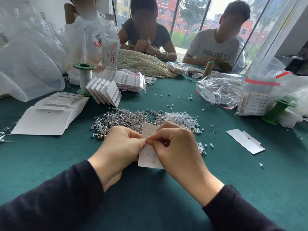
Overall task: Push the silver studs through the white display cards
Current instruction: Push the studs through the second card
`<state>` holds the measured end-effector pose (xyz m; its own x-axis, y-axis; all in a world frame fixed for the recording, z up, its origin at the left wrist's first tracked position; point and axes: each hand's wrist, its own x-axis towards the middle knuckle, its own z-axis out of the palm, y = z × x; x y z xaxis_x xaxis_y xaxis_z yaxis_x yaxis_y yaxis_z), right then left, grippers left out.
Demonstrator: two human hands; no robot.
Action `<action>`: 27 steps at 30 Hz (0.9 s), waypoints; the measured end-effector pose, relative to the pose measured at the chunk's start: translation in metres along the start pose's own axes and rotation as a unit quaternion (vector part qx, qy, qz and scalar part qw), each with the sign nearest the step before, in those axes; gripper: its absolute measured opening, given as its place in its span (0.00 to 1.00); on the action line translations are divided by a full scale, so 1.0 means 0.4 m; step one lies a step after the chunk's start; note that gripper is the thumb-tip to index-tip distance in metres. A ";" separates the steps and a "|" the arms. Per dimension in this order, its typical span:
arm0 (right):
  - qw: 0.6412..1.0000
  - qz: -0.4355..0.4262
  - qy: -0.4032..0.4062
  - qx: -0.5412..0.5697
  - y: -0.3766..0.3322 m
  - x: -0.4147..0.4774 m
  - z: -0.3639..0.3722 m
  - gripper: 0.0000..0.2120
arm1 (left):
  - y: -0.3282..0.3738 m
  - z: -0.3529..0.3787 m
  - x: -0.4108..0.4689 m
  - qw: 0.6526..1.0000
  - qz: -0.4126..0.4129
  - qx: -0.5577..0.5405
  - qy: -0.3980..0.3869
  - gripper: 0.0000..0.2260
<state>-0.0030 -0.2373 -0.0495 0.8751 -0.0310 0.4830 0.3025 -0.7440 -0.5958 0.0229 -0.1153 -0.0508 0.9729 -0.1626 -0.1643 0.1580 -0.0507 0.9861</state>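
Head cam thread, 2 ppl:

A: where's the white display card (146,158) rn? on the table?

B: nope, it's held up off the green table (150,194), b/w both hands, dead centre. left hand (119,147) pinches its left edge w/ thumb + forefinger, other fingers curled in.

A: and the right?

B: right hand (177,148) covers the card's right side. fingers are curled, thumb + forefinger tips pinching at the card face, right where they meet the left thumb. prob a stud in that pinch, but it's too tiny to tell tbh. a few small grey marks show lower down on the card.

A: rest of the studs?

B: big pile of silver studs (123,119) just beyond the hands. clear backs (181,117) are heaped on its right, touching it. blank cards (48,119) stacked off to the left, one loose card (245,141) lying flat to the right.
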 end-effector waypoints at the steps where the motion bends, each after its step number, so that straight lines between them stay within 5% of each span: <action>1: 1.000 -0.001 -0.001 -0.002 -0.001 0.000 0.000 0.04 | 0.000 0.000 -0.001 1.000 0.002 0.000 -0.004 0.07; 27: 0.998 -0.022 0.000 -0.053 -0.011 -0.012 0.017 0.03 | -0.009 -0.002 0.011 1.000 -0.007 0.004 0.016 0.09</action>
<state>-0.0060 -0.2294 -0.0538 0.8624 0.0032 0.5063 0.2987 -0.8106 -0.5037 0.0266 -0.1150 -0.0549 0.9754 -0.1300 -0.1778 0.1711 -0.0612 0.9834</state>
